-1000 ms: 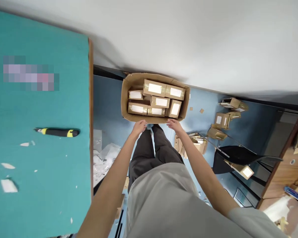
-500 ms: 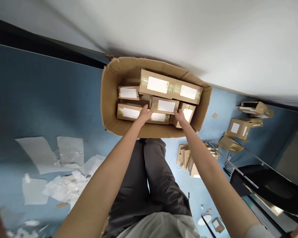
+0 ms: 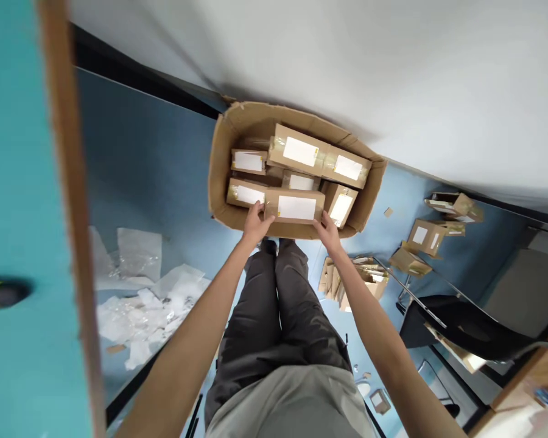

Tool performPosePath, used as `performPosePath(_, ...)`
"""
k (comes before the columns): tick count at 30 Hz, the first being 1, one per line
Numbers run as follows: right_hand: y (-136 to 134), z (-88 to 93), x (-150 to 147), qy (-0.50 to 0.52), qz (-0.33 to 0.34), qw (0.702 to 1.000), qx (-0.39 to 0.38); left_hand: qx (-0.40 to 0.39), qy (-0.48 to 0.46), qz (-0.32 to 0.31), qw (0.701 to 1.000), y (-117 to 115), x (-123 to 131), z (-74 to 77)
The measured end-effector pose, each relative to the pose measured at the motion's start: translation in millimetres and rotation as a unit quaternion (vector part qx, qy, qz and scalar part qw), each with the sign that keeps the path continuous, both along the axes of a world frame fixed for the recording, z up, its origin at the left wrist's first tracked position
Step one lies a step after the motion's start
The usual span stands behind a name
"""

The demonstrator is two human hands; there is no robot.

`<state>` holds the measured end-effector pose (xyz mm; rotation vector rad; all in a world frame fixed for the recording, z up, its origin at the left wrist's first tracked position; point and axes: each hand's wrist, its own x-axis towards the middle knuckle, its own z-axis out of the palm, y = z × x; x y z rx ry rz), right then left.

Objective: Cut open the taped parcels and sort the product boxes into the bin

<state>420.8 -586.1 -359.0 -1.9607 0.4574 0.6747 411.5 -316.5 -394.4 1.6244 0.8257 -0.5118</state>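
Both of my hands hold a small brown cardboard box (image 3: 274, 210) with a white label, by its two ends. My left hand (image 3: 257, 225) grips the left end, with the thumb on the near face. At the right end, the fingers of my right hand (image 3: 327, 233) press on the lower corner. The box is over the near side of a large open carton (image 3: 365, 210). Several taped, labelled boxes lie inside, among them a long box (image 3: 281, 149) at the back and a box (image 3: 347, 193) to the right. The held box partly hides another one (image 3: 285, 176) behind it.
Clear plastic wrapping (image 3: 139, 255) lies on the blue floor to the left. On the right are flattened cardboard (image 3: 331, 277), opened boxes (image 3: 424, 236) and a black chair (image 3: 438, 322). A teal surface (image 3: 27, 182) with a wooden edge stands at far left; a white wall (image 3: 347, 61) rises behind.
The box between my hands now appears nearer to me and larger, over the carton's near side. The view has shifted, bringing the teal surface in at the left.
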Motion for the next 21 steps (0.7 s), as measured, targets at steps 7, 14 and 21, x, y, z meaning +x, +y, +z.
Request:
performPosePath(7, 63, 217.4, -55, 0.078, 0.091, 0.991, 0.065, 0.235, -0.093, 0.059, 0.966, 33, -133, 296.1)
performPosePath(14, 196, 309.9, -106, 0.198, 0.253, 0.916, 0.241, 0.429, -0.049, 0.158, 0.888, 129, -220, 440.0)
performPosePath(21, 341, 337.2, -160, 0.178, 0.439, 0.842, 0.258, 0.43, 0.071, 0.182, 0.881, 267, -254, 418.5)
